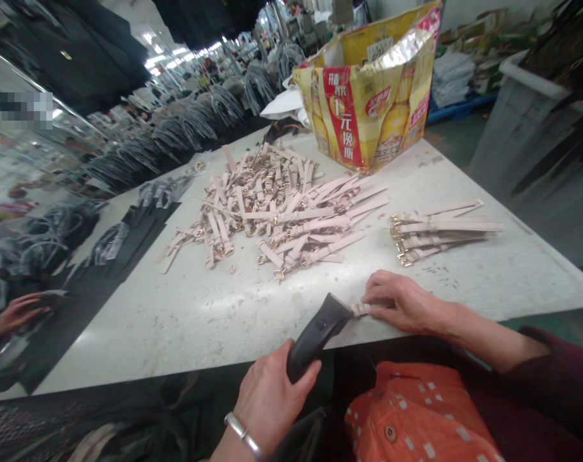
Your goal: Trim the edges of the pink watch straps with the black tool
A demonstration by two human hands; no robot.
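My left hand [272, 391] is wrapped round a black electric hair clipper [320, 327], whose head points up and to the right. At the table's front edge my right hand [404, 301] pinches a short pale pink strap [360, 310], and the strap's near end meets the clipper's head. Most of that strap is hidden under my fingers. Beyond my hands lies a heap of similar pale pink straps [272, 186] with small gold buckles. A small bundle of these straps [445, 228] rests to the right, buckles lined up on its left.
A yellow and red cardboard box [368, 109] stands at the table's back. Black straps and plastic-wrapped pieces [111, 244] lie along the left, where another person's hand [22, 314] reaches in. Right of the table [176, 333] is a grey bin [503, 115]. Dark pieces hang overhead.
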